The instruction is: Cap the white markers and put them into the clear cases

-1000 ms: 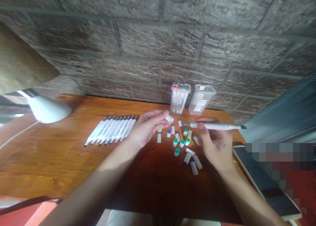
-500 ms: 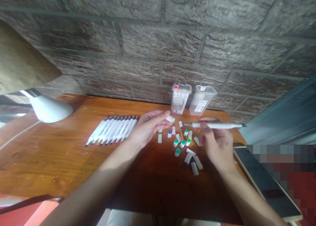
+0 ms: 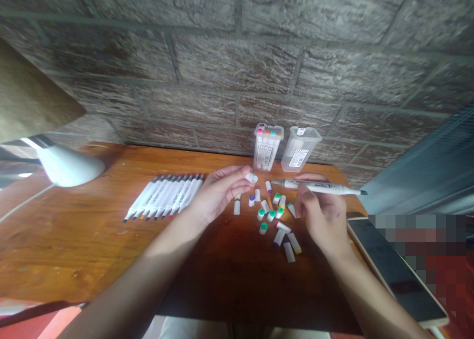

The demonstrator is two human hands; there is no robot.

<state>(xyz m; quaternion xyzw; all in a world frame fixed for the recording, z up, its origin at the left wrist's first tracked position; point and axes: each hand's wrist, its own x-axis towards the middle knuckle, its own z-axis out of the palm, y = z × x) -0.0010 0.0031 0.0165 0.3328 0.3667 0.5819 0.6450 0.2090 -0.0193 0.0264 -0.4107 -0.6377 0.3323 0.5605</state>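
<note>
My right hand (image 3: 321,215) grips a white uncapped marker (image 3: 318,187) that lies level, tips pointing left and right. My left hand (image 3: 220,190) pinches a small white cap (image 3: 252,177) between thumb and fingers, a little left of the marker's left tip. Below both hands, several loose caps (image 3: 274,215) with green, purple, blue and yellow ends lie scattered on the wooden table (image 3: 92,240). A row of several uncapped markers (image 3: 165,196) lies side by side to the left of my left hand.
Two clear plastic marker cases (image 3: 267,145) (image 3: 299,149) stand at the brick wall, the left one holding markers. A white lamp (image 3: 68,164) sits at the far left. A dark tablet (image 3: 392,270) lies at the right edge.
The marker in my right hand has rolled slightly and shifted a little left toward the cap. My left hand has barely moved.
</note>
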